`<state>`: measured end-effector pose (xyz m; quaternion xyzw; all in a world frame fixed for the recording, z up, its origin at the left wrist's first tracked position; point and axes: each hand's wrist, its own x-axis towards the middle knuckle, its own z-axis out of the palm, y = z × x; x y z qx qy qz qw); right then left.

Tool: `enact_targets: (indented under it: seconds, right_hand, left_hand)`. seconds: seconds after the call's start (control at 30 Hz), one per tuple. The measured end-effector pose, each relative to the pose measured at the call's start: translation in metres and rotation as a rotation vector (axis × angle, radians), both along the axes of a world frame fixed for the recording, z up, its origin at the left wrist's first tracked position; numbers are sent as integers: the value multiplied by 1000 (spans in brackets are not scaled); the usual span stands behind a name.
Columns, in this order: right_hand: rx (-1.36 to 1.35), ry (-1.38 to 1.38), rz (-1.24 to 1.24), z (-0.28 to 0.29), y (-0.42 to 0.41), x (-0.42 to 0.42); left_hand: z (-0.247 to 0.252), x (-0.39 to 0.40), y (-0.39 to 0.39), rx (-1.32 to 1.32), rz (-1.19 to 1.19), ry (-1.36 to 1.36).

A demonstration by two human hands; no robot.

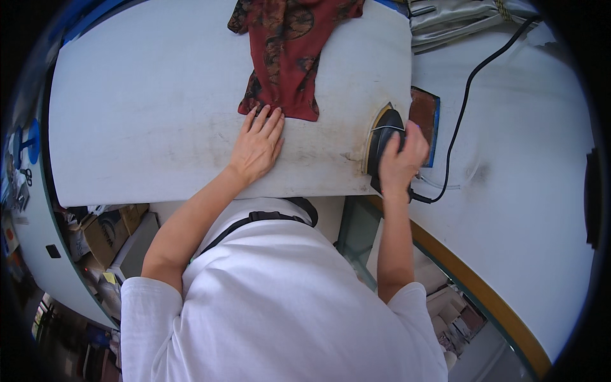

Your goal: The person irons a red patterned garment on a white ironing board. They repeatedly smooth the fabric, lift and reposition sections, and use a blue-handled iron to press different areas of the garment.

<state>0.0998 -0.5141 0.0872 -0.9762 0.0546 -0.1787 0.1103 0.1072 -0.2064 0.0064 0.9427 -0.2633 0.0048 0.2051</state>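
A dark red patterned garment [296, 62] lies on the pale padded ironing surface [143, 119], running past the top of the view. At its near hem rests my left hand [255, 145], palm down, with the fingertips touching the fabric's edge. My right hand [403, 155] grips the handle of a black electric iron [385, 138] near the surface's right end, its tip pointing away from me. Whether the soleplate touches the cover cannot be made out. A gap of bare cover separates iron and garment.
Beside the iron lies a reddish-brown pad with a blue edge [425, 124]. The iron's black cord [458, 124] curves over the white table [515, 229] at right. Silvery folded fabric [458, 24] sits at upper right. Cardboard boxes [107, 234] are stored below left.
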Motion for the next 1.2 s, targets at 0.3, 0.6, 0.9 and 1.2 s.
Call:
enact_targets:
  seconds: [0.3, 0.6, 0.9, 1.2]
  right_hand:
    - [577, 603, -139, 32, -12, -6]
    - [283, 853, 91, 48, 120, 14]
    - [353, 769, 156, 35, 118, 10]
    - [285, 693, 267, 26, 143, 19]
  left_hand:
    - [2, 5, 10, 38, -63, -32]
    - [-8, 8, 29, 81, 21, -107]
    - [-6, 71, 21, -270, 564, -71]
    - [-30, 78, 34, -202, 472, -81]
